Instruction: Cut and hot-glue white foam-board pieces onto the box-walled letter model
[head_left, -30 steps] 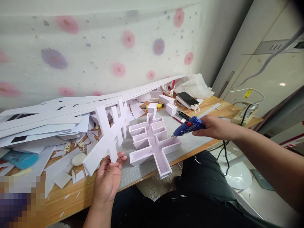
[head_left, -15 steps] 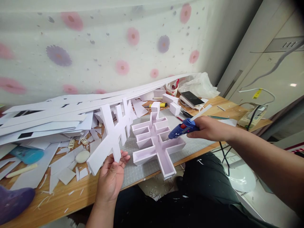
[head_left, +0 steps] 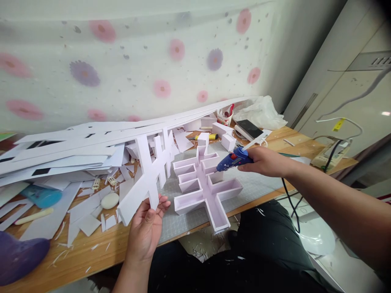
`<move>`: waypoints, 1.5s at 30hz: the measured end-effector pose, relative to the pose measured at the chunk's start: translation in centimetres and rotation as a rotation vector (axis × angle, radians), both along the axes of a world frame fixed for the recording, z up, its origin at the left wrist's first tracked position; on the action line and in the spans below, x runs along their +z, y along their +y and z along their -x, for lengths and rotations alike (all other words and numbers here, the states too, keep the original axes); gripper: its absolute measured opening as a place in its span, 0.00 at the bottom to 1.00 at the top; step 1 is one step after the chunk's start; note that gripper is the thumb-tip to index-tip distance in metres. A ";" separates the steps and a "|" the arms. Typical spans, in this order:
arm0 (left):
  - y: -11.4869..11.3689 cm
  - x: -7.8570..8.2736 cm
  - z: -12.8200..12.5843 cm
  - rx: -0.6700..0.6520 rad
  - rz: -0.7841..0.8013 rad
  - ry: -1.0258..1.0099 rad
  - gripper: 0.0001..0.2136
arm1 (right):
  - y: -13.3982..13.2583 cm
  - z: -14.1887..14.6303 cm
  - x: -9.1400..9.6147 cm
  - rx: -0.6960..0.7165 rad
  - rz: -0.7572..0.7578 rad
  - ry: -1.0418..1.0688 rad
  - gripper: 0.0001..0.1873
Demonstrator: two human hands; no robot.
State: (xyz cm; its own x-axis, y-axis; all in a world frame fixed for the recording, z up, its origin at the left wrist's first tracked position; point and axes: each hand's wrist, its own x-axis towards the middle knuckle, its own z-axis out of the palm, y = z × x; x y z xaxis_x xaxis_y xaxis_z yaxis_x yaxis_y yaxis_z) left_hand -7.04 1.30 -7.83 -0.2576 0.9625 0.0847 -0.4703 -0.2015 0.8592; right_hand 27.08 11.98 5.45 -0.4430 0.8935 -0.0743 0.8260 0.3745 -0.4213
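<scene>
My left hand [head_left: 149,217] holds a flat, branching white foam board cutout [head_left: 149,179] on edge by one of its lower arms. In my right hand [head_left: 259,160] is a blue hot glue gun [head_left: 232,160], with a white glue stick poking out of its back. Its nozzle points down at the wall edges of a branching, open-topped white foam board box [head_left: 218,211]. I cannot tell whether the tip touches the box. The box rests on a grey cutting mat [head_left: 183,224], between my two hands.
Long white boards [head_left: 91,140] are piled at the back left, with scraps [head_left: 90,224] strewn before them. Behind the box lie a yellow cutter [head_left: 212,136], a phone [head_left: 249,128] and a cup of tools [head_left: 224,118]. A power strip [head_left: 331,152] sits at the right.
The glue gun's nozzle has shifted along the box to a farther compartment. My left hand keeps its hold on the cutout. The whole view has moved slightly.
</scene>
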 end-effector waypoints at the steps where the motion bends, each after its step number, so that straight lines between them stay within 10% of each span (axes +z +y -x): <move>1: 0.0 0.0 0.0 -0.001 0.003 0.003 0.15 | 0.1 0.1 0.1 -0.008 -0.011 -0.020 0.17; 45: -0.3 0.3 -0.1 0.022 0.061 -0.042 0.17 | 5.1 2.8 0.0 -0.123 -0.138 -0.106 0.15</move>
